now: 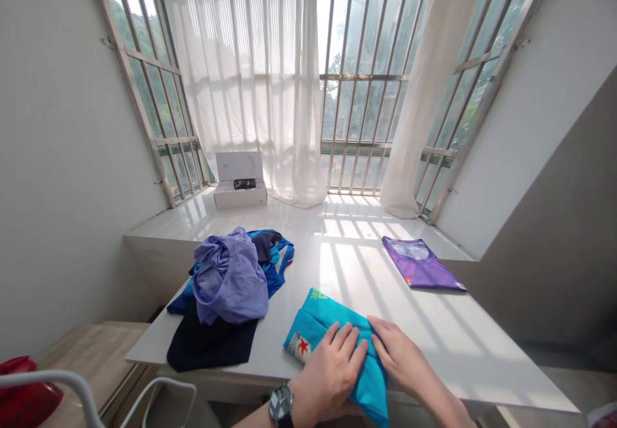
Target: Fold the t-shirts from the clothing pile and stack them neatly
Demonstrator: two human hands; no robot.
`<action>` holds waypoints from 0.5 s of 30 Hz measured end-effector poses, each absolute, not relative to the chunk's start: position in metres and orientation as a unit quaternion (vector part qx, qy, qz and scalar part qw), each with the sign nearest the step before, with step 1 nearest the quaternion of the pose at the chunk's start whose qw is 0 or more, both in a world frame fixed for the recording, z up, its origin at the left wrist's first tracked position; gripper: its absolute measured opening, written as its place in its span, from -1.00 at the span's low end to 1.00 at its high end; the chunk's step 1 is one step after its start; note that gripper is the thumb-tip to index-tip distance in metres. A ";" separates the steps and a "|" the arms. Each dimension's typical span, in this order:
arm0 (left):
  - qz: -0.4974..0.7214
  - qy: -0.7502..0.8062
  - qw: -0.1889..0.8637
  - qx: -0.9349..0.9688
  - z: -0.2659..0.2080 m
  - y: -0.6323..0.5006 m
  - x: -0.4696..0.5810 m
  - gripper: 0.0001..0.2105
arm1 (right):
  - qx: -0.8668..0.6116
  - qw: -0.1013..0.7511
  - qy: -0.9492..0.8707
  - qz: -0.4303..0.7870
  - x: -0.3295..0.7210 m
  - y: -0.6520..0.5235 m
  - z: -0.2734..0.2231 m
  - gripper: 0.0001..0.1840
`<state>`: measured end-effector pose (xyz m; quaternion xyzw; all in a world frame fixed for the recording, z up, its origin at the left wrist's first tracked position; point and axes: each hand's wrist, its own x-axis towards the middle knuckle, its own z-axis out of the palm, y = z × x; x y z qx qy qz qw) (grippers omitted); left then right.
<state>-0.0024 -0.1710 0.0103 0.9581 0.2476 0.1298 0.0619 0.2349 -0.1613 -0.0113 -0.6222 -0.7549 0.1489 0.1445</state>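
A turquoise garment [332,312] with a red starfish print lies partly folded at the front edge of the white table, one end hanging over the edge. My left hand [335,364], wearing a watch, rests on top of it with the fingers stretched out and slightly spread. My right hand [398,351] lies along the garment's right side, its fingertips touching the cloth. Further back on the right is a folded purple garment [434,270]. To the left sits a heap of clothes with a lavender garment [231,280] on top and a black cloth [212,344] beneath.
The white table [482,338] meets a window ledge, where an open white box [241,196] holds a dark object. Sheer curtains [250,81] hang before the barred windows. At lower left are a white metal frame [72,380] and a red item [33,396].
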 end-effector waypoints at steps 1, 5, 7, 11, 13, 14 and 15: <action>0.135 0.246 0.057 0.958 0.006 -0.175 -0.003 -0.26 | -0.621 0.162 -0.748 0.170 0.238 -0.167 -0.010 -0.37; 0.185 0.239 0.101 0.948 -0.009 -0.189 -0.005 -0.41 | -0.610 0.252 -0.697 0.280 0.251 -0.192 -0.006 -0.36; 0.217 0.252 0.169 0.928 -0.008 -0.192 -0.006 -0.41 | -0.589 0.290 -0.667 0.352 0.261 -0.202 -0.006 -0.34; 0.289 0.294 0.365 0.835 0.020 -0.188 -0.005 -0.51 | -0.480 0.366 -0.658 0.450 0.279 -0.214 -0.016 -0.06; 0.318 0.281 0.500 0.755 0.039 -0.181 -0.003 -0.61 | -0.464 0.379 -0.667 0.443 0.277 -0.214 -0.022 0.18; 0.329 0.275 0.572 0.699 0.048 -0.177 -0.003 -0.63 | -0.477 0.380 -0.665 0.431 0.273 -0.213 -0.024 0.23; 0.337 0.272 0.641 0.634 0.055 -0.173 -0.003 -0.61 | -0.492 0.383 -0.659 0.420 0.266 -0.210 -0.025 0.24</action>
